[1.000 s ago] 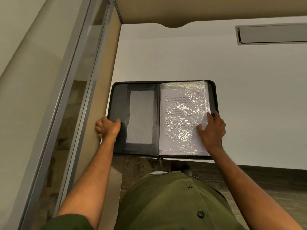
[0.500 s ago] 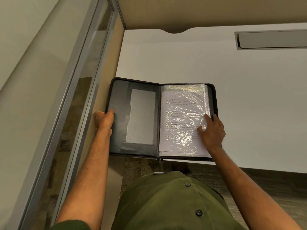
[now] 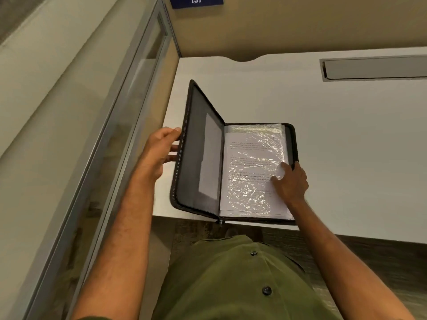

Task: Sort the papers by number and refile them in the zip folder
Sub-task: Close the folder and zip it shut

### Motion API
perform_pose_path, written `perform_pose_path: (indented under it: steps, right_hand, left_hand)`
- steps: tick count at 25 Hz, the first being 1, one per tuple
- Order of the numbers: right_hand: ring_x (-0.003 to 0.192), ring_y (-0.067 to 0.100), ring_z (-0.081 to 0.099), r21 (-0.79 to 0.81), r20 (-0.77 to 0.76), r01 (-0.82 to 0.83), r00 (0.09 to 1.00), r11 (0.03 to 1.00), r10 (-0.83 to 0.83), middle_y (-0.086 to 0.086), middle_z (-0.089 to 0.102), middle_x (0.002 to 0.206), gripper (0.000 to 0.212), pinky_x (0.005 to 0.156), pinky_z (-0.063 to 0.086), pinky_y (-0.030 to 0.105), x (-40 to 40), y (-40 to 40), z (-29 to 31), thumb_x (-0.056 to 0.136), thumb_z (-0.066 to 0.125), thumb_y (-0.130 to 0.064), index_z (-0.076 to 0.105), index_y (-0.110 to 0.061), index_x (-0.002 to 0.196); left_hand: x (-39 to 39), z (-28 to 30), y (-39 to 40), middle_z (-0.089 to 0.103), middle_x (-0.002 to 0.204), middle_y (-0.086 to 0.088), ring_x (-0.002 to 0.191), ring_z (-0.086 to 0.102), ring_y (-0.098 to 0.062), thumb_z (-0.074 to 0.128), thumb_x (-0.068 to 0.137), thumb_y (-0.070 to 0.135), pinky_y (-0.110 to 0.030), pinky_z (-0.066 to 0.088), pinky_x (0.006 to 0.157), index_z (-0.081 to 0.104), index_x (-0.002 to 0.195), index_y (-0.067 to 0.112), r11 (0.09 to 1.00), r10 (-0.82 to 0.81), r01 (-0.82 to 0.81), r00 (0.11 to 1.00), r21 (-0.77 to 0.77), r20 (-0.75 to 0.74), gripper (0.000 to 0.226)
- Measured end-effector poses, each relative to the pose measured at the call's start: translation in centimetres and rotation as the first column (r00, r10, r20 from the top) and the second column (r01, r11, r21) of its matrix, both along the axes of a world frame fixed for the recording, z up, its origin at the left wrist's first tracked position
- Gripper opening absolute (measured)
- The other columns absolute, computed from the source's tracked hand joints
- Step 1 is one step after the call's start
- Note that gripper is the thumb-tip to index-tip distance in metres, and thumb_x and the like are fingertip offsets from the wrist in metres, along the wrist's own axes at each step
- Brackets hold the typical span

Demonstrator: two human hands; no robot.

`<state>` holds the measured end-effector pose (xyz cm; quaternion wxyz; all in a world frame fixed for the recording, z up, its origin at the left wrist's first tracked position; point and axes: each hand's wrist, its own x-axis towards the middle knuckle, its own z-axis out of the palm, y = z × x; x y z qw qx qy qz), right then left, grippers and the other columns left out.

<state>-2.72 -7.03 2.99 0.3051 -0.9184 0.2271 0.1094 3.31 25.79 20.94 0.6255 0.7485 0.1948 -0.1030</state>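
A black zip folder (image 3: 196, 144) lies at the near edge of the white desk, its left cover raised steeply. My left hand (image 3: 161, 146) is behind that cover's outer edge, its fingers straight against the back of the cover. The right half holds printed papers (image 3: 249, 172) under a shiny clear plastic sleeve. My right hand (image 3: 290, 181) rests on the sleeve's right side, fingers straight, pressing the papers down near the folder's right rim.
The white desk (image 3: 346, 139) spreads to the right and behind the folder. A grey recessed cable tray (image 3: 374, 69) sits at the back right. A glass partition (image 3: 129, 125) stands along the left, a tan panel behind with a blue "137" sign (image 3: 196, 1).
My left hand has lifted the folder's left cover from flat on the desk to a steep angle. The right hand has stayed on the papers.
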Motion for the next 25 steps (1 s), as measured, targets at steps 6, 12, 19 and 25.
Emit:
perform_pose_path:
  steps: [6, 12, 19, 25]
  right_hand:
    - [0.133, 0.021, 0.056, 0.605, 0.073, -0.007, 0.996, 0.796, -0.047, 0.000, 0.054, 0.152, 0.050, 0.114, 0.045, 0.048, 1.3, 1.7, 7.0, 0.105, 0.044, -0.061, 0.058, -0.028, 0.141]
    - [0.095, 0.015, 0.073, 0.715, -0.074, 0.217, 0.969, 0.665, -0.237, 0.001, 0.076, 0.112, 0.045, 0.077, 0.056, 0.032, 0.5, -1.5, 9.6, 0.107, 0.040, -0.057, 0.069, -0.025, 0.117]
    - [0.128, 0.030, 0.059, 0.398, -0.048, 0.248, 0.967, 0.883, -0.250, 0.010, 0.059, 0.146, 0.045, 0.103, 0.050, 0.040, -3.8, -4.8, 2.0, 0.103, 0.059, -0.015, 0.053, -0.015, 0.147]
    - [0.117, 0.034, 0.064, 0.287, -0.017, 0.325, 0.942, 0.901, -0.334, 0.015, 0.066, 0.131, 0.035, 0.099, 0.051, 0.041, -4.0, -3.6, 0.5, 0.102, 0.056, -0.013, 0.062, -0.007, 0.136]
  left_hand:
    - [-1.2, -2.3, -8.3, 0.068, 0.124, 0.002, 0.107, 0.068, -0.011, 0.064, 0.100, 0.037, -0.033, 0.060, 0.084, 0.064, 0.124, 0.020, 0.946, -0.322, 0.322, 0.947, -0.042, 0.016, 0.029]
    - [-2.7, -9.3, -14.2, 0.033, 0.162, 0.001, 0.141, 0.041, -0.020, 0.064, 0.098, 0.047, -0.035, 0.044, 0.108, 0.041, 0.154, 0.026, 0.587, -0.735, 0.767, 0.639, 0.259, -0.225, 0.065]
    - [-2.9, -15.7, -13.4, 0.020, 0.166, -0.010, 0.150, 0.026, -0.036, 0.065, 0.096, 0.044, -0.048, 0.030, 0.120, 0.038, 0.155, 0.021, 0.691, -0.427, 0.531, 0.847, 0.490, -0.317, 0.069]
    - [-2.9, -18.7, -12.2, 0.062, 0.130, -0.012, 0.107, 0.064, -0.029, 0.069, 0.091, 0.030, -0.042, 0.058, 0.092, 0.055, 0.136, 0.012, 0.980, 0.001, 0.069, 0.937, 0.187, -0.350, 0.050]
